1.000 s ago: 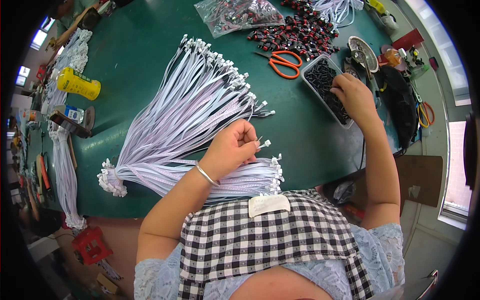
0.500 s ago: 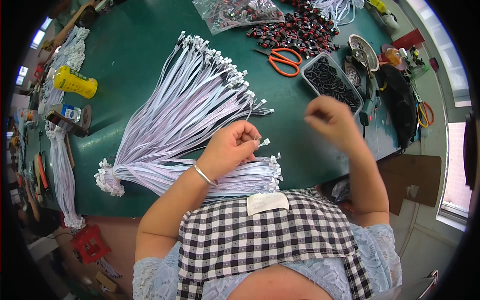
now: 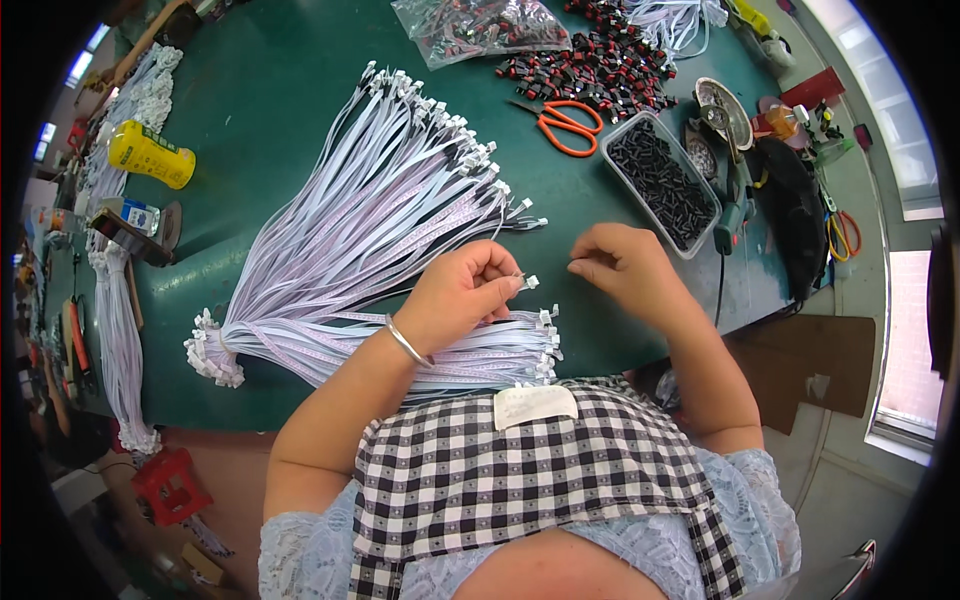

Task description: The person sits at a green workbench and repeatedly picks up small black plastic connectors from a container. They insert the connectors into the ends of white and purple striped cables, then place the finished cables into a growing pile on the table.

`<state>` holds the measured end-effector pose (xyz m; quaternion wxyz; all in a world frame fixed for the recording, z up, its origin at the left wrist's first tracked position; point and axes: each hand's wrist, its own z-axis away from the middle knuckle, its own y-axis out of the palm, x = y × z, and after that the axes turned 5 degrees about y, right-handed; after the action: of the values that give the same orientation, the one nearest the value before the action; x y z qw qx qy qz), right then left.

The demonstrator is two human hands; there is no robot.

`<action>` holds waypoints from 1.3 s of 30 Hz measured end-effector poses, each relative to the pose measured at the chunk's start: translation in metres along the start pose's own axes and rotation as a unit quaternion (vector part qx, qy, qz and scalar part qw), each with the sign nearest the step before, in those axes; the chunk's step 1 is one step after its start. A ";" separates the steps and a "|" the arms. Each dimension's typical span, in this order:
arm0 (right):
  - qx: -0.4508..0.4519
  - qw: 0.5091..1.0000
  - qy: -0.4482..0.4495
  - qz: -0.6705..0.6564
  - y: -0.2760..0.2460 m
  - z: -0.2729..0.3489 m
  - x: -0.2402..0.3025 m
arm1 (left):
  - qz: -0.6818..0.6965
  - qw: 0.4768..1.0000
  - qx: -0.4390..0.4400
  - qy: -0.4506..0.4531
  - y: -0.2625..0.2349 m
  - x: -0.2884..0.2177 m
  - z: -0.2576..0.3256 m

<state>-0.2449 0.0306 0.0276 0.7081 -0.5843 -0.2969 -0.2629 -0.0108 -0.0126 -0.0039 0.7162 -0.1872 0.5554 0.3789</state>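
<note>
My left hand (image 3: 455, 298), with a metal bangle on its wrist, pinches the end of a thin cable. A small white connector (image 3: 531, 283) sticks out past its fingertips. Under and around it, a large bundle of white and pale lilac flat cables (image 3: 350, 215) fans across the table, tied near a cluster of white connectors at the left. My right hand (image 3: 625, 268) hovers a short way right of the connector, thumb and fingers pinched together. Anything between those fingertips is too small to make out. Beyond it stands a clear plastic box (image 3: 643, 203) of short black tubes (image 3: 660, 178).
Orange-handled scissors (image 3: 568, 130) lie beside a heap of black-and-red connectors (image 3: 590, 75) and a clear plastic bag (image 3: 480, 28). A green heat tool (image 3: 735, 215) rests right of the box. At the left are a yellow bottle (image 3: 150, 155) and another cable bundle (image 3: 122, 340).
My right hand has come from near the box of black tubes toward my left hand, moving left and slightly nearer me. My left hand has kept its pinch on the cable.
</note>
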 end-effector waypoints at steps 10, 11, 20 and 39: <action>0.007 0.945 0.072 -0.319 0.034 -0.004 0.013 | -0.014 1.000 0.005 0.004 0.001 0.000 -0.001; 0.008 0.948 0.069 -0.312 0.035 -0.004 0.014 | -0.021 1.000 0.003 0.003 0.002 -0.001 -0.001; -0.004 0.972 0.043 -0.229 0.034 -0.005 0.018 | -0.032 0.999 -0.002 0.006 0.002 -0.002 0.000; -0.014 0.992 -0.004 -0.128 0.031 -0.003 0.021 | -0.043 0.999 -0.020 0.024 0.004 -0.002 0.000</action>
<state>-0.2075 0.0327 0.0213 0.6589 -0.5524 -0.3684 -0.3534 -0.0136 -0.0104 -0.0014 0.7142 -0.2338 0.5566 0.3542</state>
